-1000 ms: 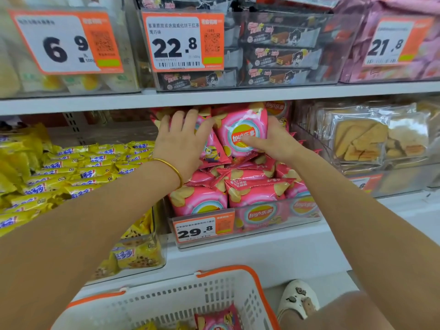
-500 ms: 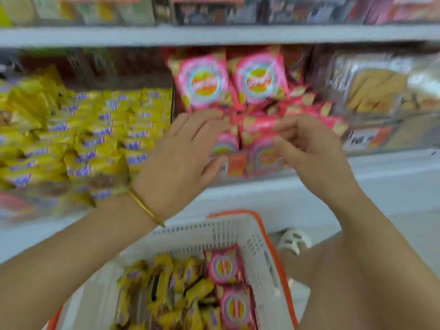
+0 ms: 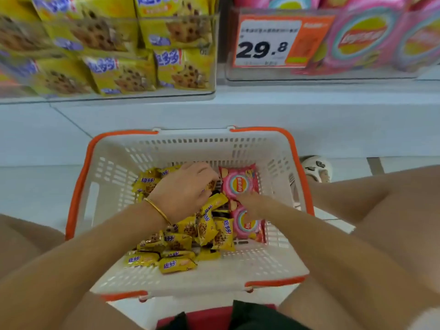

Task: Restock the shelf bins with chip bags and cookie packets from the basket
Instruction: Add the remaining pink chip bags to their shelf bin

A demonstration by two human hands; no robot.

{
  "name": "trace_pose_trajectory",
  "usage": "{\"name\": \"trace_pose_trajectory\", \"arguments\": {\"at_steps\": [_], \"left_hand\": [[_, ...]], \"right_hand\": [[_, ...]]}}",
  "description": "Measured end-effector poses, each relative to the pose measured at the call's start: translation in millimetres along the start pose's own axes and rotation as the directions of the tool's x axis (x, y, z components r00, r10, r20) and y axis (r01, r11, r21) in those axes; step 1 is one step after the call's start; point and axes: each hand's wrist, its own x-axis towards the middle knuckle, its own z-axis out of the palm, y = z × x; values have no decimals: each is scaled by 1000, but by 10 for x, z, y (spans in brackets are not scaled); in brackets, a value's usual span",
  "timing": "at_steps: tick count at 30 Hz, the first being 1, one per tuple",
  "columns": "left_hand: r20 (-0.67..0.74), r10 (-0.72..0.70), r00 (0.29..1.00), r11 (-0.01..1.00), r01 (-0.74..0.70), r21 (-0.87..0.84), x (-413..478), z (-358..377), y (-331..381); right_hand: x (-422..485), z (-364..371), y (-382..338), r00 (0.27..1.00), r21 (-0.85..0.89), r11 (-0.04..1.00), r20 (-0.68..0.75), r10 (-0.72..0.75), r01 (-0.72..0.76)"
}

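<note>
Two pink foil chip bags (image 3: 239,184) lie end to end under my R hand (image 3: 250,203), its grip hidden; L hand (image 3: 188,189) nearer yellow cookie pkts (image 3: 209,225), fingers curled round one.

White basket (image 3: 114,167) holds 2 pink chip bags (image 3: 239,184) beside heaped yellow cookie packets (image 3: 207,232).

Fingertips of the left hand (image 3: 185,189) vanish among cookie packets (image 3: 207,228); shelf bins (image 3: 212,67) blur.

Left hand (image 3: 188,189) and right hand (image 3: 250,203) inside basket (image 3: 166,144)
</note>
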Motion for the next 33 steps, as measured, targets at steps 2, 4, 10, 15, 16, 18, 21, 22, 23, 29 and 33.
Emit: {"name": "trace_pose_trajectory", "arguments": {"at_steps": [2, 4, 10, 15, 16, 18, 21, 22, 23, 29, 33], "left_hand": [[17, -40, 999, 999, 40, -16, 18, 74, -97], [42, -67, 997, 997, 68, -30, 21, 107, -156], [95, -107, 990, 993, 112, -49, 78, 188, -209], [143, -146, 979, 976, 166, -138, 122, 140, -117], [151, -162, 975, 968, 187, -169, 127, 111, -78], [176, -224, 958, 932, 264, -248, 113, 35, 6], [215, -350, 912, 818, 410, -403, 109, -94, 133], [240, -366, 899, 760, 438, -480, 125, -146, 192], [255, -363, 896, 701, 443, -560, 155, -208, 265], [4, -265, 964, 787, 219, -577, 416, -893, 567], [109, -99, 989, 930, 131, -342, 436, -1587, 745]], "right_hand": [[126, 175, -13, 999, -14, 1000, -20, 25, -25], [220, 290, -18, 997, -17, 998, -39, 68, -68], [233, 157, 42, 993, -126, 987, 53, 105, -98], [-139, -507, 218, 984, 132, 975, 31, 173, -176], [-295, -671, 245, 984, 233, 957, 5, 179, -175], [-661, -950, 299, 979, 518, 840, -28, 202, -158], [-1121, -1148, 355, 978, 893, 442, -19, 208, -77], [-1224, -1179, 347, 984, 956, 291, -9, 180, -45], [-1302, -1194, 330, 990, 989, 145, -7, 141, -13], [-1903, -1327, 195, 975, 962, -160, -216, 46, 220], [-2416, -1561, 257, 809, 825, 285, -550, 208, 488]]}}
